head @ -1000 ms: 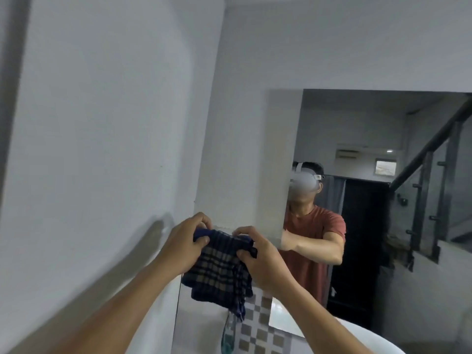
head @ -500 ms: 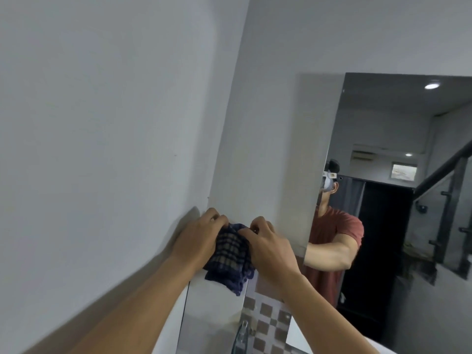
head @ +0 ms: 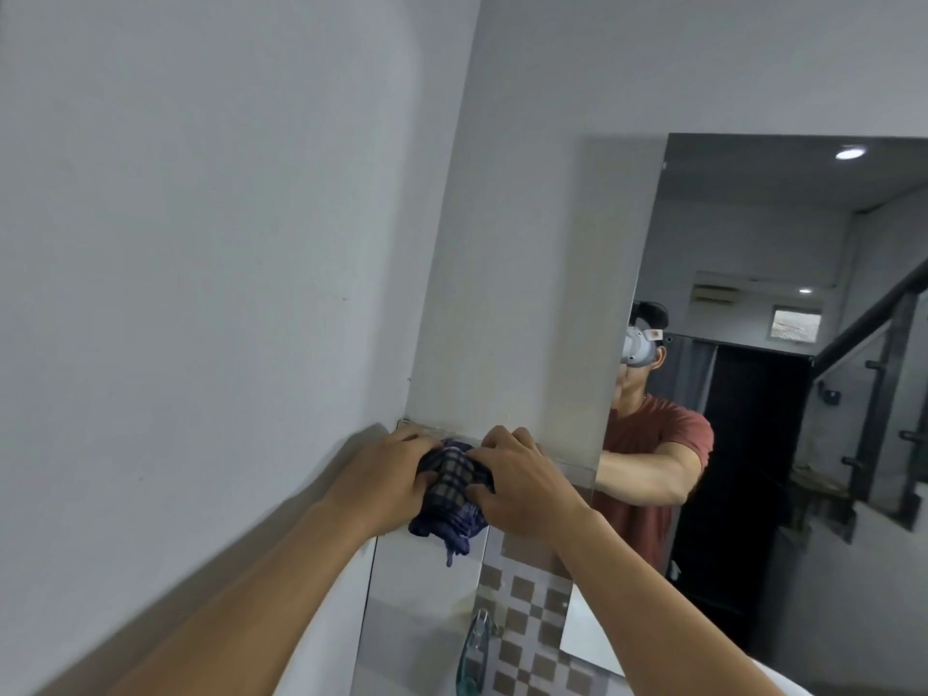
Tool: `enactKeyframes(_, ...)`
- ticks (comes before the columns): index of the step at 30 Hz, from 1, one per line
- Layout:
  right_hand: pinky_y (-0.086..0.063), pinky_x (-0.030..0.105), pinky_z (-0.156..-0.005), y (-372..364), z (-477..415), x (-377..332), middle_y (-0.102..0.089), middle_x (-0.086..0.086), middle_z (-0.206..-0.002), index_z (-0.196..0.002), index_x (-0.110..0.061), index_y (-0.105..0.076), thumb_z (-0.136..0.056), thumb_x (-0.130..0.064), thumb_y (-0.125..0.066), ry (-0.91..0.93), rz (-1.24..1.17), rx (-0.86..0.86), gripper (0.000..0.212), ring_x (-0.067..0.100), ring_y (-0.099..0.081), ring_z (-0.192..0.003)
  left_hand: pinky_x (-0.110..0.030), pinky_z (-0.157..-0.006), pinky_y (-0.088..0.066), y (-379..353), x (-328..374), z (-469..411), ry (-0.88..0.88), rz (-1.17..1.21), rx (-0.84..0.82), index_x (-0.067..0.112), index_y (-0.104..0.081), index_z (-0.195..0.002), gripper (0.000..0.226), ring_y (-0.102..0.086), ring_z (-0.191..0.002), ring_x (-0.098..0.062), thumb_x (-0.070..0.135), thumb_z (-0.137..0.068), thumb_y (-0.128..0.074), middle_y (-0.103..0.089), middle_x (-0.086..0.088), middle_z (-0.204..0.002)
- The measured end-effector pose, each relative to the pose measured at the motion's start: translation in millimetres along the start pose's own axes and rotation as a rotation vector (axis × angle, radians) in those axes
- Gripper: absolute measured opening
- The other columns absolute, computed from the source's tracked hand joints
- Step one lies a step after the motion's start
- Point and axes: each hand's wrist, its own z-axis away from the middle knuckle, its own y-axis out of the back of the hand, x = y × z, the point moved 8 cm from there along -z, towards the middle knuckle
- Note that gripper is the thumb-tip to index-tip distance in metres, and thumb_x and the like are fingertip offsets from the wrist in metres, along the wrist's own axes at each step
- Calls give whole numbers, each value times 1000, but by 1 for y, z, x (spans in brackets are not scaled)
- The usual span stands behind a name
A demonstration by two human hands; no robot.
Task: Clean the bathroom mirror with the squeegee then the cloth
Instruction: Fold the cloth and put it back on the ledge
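Note:
The dark blue checked cloth (head: 449, 487) is bunched into a wad between both my hands, and a short tail hangs below them. My left hand (head: 386, 474) grips its left side, close to the white side wall. My right hand (head: 522, 487) grips its right side. The wad is pressed against the glass at the left end of the mirror (head: 753, 243), near the corner. The mirror reflects a person in a red T-shirt wearing a headset. No squeegee is in view.
The white side wall (head: 201, 293) fills the left half of the view. Below my hands are brown and white checkered tiles (head: 527, 625) and a chrome tap (head: 477, 640). A white basin rim (head: 703, 683) shows at the bottom right.
The cloth hung open between my hands a second ago; it is now gathered into a tight wad. Both hands have moved forward to the glass near the corner.

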Motion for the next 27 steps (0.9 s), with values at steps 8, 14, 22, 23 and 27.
enactKeyframes(8,-41,33,-95,-1,0,0,-52,-1,-125,-127,-22,-54,-90,-19,-56,-61,-124,-1,36,20,-42,-112,-33,-96,-50,7,9,-3,-19,-20,35,35,-54,-138,39,-59,-115,-17,35,-99,-52,-60,10,-136)
enactKeyframes(14,-37,29,-93,-5,-1,3,-50,-1,-122,-132,-28,-55,-90,-9,-51,-70,-241,6,47,21,-42,-112,-33,-104,-46,-1,7,-2,24,2,64,33,-51,-143,43,-55,-128,-17,32,-100,-52,-56,10,-146)
enactKeyframes(22,-34,28,-87,-2,3,-1,-57,2,-120,-128,-25,-59,-91,-8,-49,-70,-220,40,42,25,-45,-109,-38,-100,-50,-7,5,0,63,7,35,36,-49,-143,42,-58,-123,-21,36,-101,-50,-60,4,-140)
enactKeyframes(23,-36,30,-89,-3,4,0,-56,1,-120,-127,-25,-60,-91,-8,-48,-71,-213,43,41,26,-45,-109,-38,-101,-50,-7,5,-1,72,11,31,36,-50,-143,41,-58,-123,-22,36,-102,-49,-61,4,-139)
enactKeyframes(27,-41,35,-95,-3,2,-4,-55,4,-124,-127,-22,-58,-91,-6,-47,-82,-149,-35,41,28,-45,-112,-39,-99,-50,-6,5,-3,100,-3,0,35,-51,-141,39,-59,-122,-23,36,-103,-46,-63,3,-138)
